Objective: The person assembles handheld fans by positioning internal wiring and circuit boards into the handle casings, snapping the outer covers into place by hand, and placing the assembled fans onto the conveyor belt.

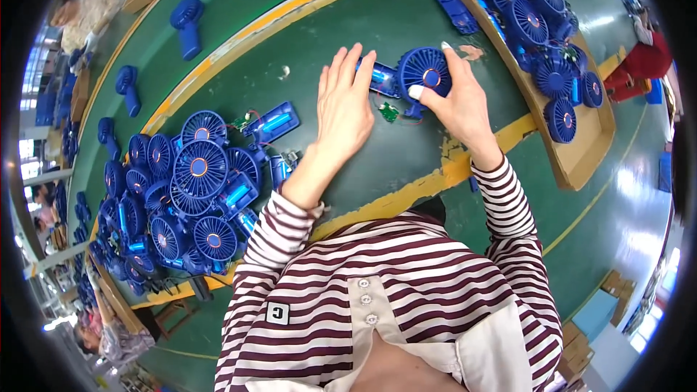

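A blue handheld fan (424, 72) lies on the green bench in front of me, its round grille to the right. The fan's opened handle (380, 78) points left and shows a bright blue cylinder inside. Around the grille's right side my right hand (459, 98) is closed, thumb on the front and fingers at the far edge. My left hand (344, 105) is stretched out with straight fingers beside the handle's left end; whether its fingertips touch the handle is hard to tell. Below the handle, a small green circuit board (388, 111) hangs out on thin wires.
A large heap of blue fans (200, 167) lies at the left, some with open handles. At the right, a cardboard tray (581, 156) holds more fans. A blue handle shell (457, 13) lies by the tray. Finished-looking fans (187, 25) rest beyond the yellow strip. Other people work farther off.
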The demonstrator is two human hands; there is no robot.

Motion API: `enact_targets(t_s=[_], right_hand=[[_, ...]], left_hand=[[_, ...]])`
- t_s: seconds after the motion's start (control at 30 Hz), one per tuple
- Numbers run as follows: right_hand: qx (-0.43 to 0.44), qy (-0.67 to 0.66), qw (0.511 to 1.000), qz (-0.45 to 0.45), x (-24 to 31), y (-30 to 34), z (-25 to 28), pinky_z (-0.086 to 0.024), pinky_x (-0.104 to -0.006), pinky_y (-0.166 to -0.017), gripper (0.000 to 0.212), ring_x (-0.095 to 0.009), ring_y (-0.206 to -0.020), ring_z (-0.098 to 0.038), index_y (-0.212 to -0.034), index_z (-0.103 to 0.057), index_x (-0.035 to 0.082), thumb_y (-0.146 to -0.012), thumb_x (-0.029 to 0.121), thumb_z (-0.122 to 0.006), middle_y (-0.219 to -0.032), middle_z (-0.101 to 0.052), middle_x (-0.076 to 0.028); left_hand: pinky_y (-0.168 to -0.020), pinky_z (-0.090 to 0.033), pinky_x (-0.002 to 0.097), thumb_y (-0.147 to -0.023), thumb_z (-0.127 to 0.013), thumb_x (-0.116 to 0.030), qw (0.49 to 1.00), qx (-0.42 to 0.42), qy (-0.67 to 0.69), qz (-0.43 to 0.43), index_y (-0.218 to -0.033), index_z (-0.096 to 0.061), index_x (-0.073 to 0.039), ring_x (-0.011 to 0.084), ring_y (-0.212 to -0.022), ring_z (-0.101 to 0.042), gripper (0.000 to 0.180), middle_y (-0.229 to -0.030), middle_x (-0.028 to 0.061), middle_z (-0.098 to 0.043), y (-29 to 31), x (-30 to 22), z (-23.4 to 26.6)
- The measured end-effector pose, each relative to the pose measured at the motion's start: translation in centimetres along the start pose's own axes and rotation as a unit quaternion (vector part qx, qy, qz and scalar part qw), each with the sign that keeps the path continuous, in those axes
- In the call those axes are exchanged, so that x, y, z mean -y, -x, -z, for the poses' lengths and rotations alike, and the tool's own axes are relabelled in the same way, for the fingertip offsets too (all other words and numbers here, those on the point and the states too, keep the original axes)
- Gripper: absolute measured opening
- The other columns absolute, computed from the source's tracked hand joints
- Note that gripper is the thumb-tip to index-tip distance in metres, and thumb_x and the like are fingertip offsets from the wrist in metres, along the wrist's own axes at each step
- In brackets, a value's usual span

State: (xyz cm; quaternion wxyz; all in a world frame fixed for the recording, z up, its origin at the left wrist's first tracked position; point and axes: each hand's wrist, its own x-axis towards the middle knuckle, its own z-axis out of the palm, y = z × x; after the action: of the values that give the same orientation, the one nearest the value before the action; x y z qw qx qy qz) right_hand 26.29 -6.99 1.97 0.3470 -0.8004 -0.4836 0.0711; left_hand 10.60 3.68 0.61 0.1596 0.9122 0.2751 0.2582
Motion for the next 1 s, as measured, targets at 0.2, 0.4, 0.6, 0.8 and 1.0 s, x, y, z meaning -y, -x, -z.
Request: enact_targets(t_s=[0.2,0.4,0.6,0.8,1.0], right_hand=[[0.016,-0.004,0.999,-0.034,0.1,0.3,0.3,-0.043,-0.0368,-0.085,0.086,-0.033,-0.099,-0.054,-0.129,-0.035,0.0,-0.061,0.033,-0.076,-0.109,-0.051,-0.021],[-0.005,-0.204,0.978,-0.041,-1.5,-0.4,-0.8,-0.043,-0.0316,-0.088,0.082,-0.025,-0.101,-0.055,-0.127,-0.038,-0.004,-0.061,0.024,-0.077,-0.112,-0.054,-0.019],[-0.06,-0.523,0.843,-0.109,0.0,-1.5,0.9,-0.047,-0.026,-0.081,0.057,-0.015,-0.093,-0.057,-0.122,-0.043,-0.006,-0.073,0.009,-0.069,-0.106,-0.056,-0.011],[0.03,-0.571,0.811,-0.128,1.9,-0.4,0.5,-0.047,-0.0261,-0.08,0.05,-0.013,-0.088,-0.057,-0.117,-0.048,-0.005,-0.074,0.012,-0.069,-0.101,-0.06,-0.009],[0.045,-0.572,0.808,-0.135,3.6,-1.1,-0.7,-0.048,-0.0251,-0.078,0.045,-0.013,-0.085,-0.058,-0.114,-0.051,-0.005,-0.075,0.011,-0.067,-0.098,-0.061,-0.009]], left_hand=[[-0.1,-0.028,0.0476,-0.072,-0.054,0.001,0.995,0.069,-0.069,-0.012,-0.12,-0.049,-0.006,0.0316,-0.114,-0.041,0.049,-0.118,0.0149,-0.047,-0.8,0.9,-0.6],[-0.077,-0.045,0.0374,-0.063,-0.07,-0.011,0.99,0.1,-0.027,0.095,-0.102,-0.053,-0.001,0.033,-0.088,-0.055,0.044,-0.097,0.0166,-0.056,-0.2,-0.4,0.9],[-0.061,-0.05,0.0299,-0.071,-0.062,-0.003,0.837,0.103,0.381,0.378,-0.1,-0.048,0.004,0.0236,-0.071,-0.063,0.033,-0.082,0.0148,-0.063,2.2,-0.2,1.3],[-0.083,-0.049,0.0387,-0.083,-0.055,-0.017,0.54,0.09,0.747,0.378,-0.115,-0.046,0.006,0.0294,-0.096,-0.059,0.04,-0.105,0.0194,-0.058,5.3,-0.2,2.5],[-0.075,-0.052,0.0364,-0.085,-0.055,-0.019,0.597,0.079,0.662,0.446,-0.106,-0.048,0.005,0.0275,-0.08,-0.063,0.033,-0.089,0.0174,-0.062,5.9,0.1,2.8]])
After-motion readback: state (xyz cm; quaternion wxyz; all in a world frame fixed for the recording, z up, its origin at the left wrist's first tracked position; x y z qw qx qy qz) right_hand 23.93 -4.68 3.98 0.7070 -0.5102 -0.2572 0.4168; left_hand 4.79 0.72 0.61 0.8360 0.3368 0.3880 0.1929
